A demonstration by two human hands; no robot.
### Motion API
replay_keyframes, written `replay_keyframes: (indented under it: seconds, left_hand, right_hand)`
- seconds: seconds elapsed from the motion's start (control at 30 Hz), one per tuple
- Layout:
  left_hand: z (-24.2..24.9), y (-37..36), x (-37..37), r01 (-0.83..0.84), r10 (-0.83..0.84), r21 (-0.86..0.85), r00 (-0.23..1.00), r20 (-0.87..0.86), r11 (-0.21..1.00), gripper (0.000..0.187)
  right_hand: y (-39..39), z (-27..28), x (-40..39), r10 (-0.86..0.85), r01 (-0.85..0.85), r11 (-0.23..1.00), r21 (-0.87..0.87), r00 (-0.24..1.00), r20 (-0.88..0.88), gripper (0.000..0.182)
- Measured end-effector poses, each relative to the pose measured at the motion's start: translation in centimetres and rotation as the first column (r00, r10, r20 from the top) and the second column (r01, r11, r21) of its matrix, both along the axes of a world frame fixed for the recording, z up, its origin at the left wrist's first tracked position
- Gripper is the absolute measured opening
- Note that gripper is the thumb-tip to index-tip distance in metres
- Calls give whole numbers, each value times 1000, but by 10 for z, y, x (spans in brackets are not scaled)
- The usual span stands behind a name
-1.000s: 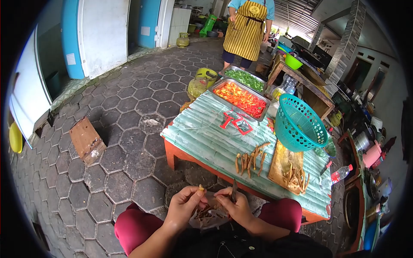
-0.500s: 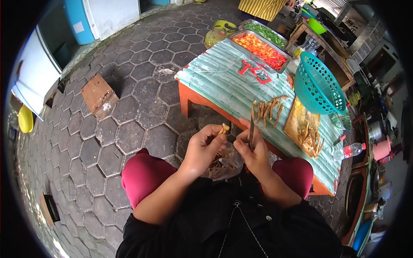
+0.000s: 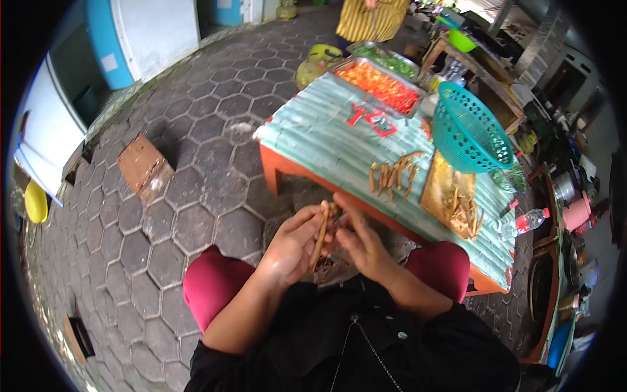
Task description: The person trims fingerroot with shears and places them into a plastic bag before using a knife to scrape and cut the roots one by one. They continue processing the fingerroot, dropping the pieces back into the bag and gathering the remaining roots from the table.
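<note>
My left hand [image 3: 289, 245] is closed around a long, thin brown root [image 3: 319, 240], which stands nearly upright, its pale end at the top. Close beside it, my right hand [image 3: 367, 247] is closed on a knife; the blade is mostly hidden and blurred between the two hands. Both hands are above my lap, near the table's front edge. Below them, a plastic bag [image 3: 336, 274] with brown scraps shows in part. Several similar roots [image 3: 393, 175] lie in a row on the table, and more roots [image 3: 465, 212] are on a wooden board [image 3: 436, 186].
The low table [image 3: 307, 121] has a green bamboo-pattern cover. On it are a teal basket [image 3: 467, 134], a tray of cut red and orange peppers [image 3: 379, 83], a tray of greens [image 3: 392, 62], red packets [image 3: 375, 119] and a bottle [image 3: 526, 224]. A person in a yellow apron [image 3: 369, 23] stands behind.
The small yellowish piece in my left hand is out of sight; a long root is there instead. My right hand has come closer to the left, with the knife turned down from upright.
</note>
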State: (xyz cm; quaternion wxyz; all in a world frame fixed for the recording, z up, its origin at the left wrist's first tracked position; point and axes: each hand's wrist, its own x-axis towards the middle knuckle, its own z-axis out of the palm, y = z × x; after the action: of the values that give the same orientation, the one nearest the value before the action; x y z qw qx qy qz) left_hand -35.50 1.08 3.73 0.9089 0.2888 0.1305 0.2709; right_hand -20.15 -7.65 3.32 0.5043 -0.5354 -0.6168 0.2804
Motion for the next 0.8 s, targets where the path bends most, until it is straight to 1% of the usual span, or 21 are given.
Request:
replay_keyframes:
  seconds: [0.03, 0.07, 0.1, 0.17, 0.2, 0.23, 0.27, 0.3, 0.37, 0.4, 0.47, 0.53, 0.6, 0.67, 0.73, 0.8]
  left_hand:
    - [-1, -1, 0, 5, -5, -44, 1000, -5, 999, 19]
    - [-1, -1, 1, 13, -14, -83, 1000, -4, 996, 17]
    - [0, -3, 2, 5, -8, -74, 999, -37, 997, 18]
    - [-6, -2, 2, 9, -9, -18, 1000, -11, 1000, 25]
    - [-6, -3, 5, 13, -13, -6, 1000, 8, 1000, 25]
    - [-4, -5, 6, -51, 54, 52, 996, -73, 997, 26]
    - [-3, -6, 6, -113, 130, 111, 980, -151, 987, 29]
    - [-2, -7, 7, -122, 137, 113, 980, -142, 986, 29]
    - [-2, -9, 9, -177, 238, 300, 955, -179, 937, 29]
    - [-4, -8, 9, -172, 259, 364, 944, -205, 915, 29]
    - [-7, -8, 8, -179, 268, 363, 940, -211, 915, 29]
    - [-7, -6, 7, -186, 276, 364, 936, -216, 913, 28]
    - [-6, -6, 6, -179, 234, 253, 949, -209, 951, 27]
    - [-6, -5, 5, -168, 215, 229, 956, -198, 959, 30]
    - [-4, -5, 4, -158, 197, 206, 963, -185, 966, 33]
    - [-1, -5, 4, -150, 201, 226, 953, -225, 963, 23]
  right_hand:
    - [1, 1, 1, 1, -1, 1000, 1, 998, 60, 54]
    - [1, 2, 1, 6, -5, 1000, -18, 999, 40, 53]
    - [0, 2, 0, 11, -10, 999, -36, 1000, 21, 52]
    - [2, -1, 0, 16, -16, 1000, -11, 1000, 16, 51]
    - [0, 4, 0, 10, -12, 993, -116, 1000, -16, 50]
    - [1, 3, 1, 12, -12, 994, -109, 1000, -1, 50]
    - [2, 2, 1, -6, 9, 998, -57, 999, 41, 50]
    - [3, 1, 0, -24, 25, 1000, -6, 997, 80, 49]
    - [3, 3, 0, -38, 38, 999, -4, 994, 105, 49]
    - [3, 3, 1, -55, 56, 998, -7, 988, 141, 50]
    - [3, 2, 0, -69, 72, 997, -8, 982, 178, 50]
    - [4, 2, -1, -90, 77, 995, 68, 971, 222, 51]
    - [5, 4, -3, -97, 84, 994, 66, 968, 232, 52]
    - [5, 3, -4, -103, 90, 994, 63, 964, 244, 52]
    - [5, 2, -3, -135, 110, 989, 99, 946, 296, 54]
    - [5, 0, -2, -143, 118, 988, 98, 937, 318, 54]
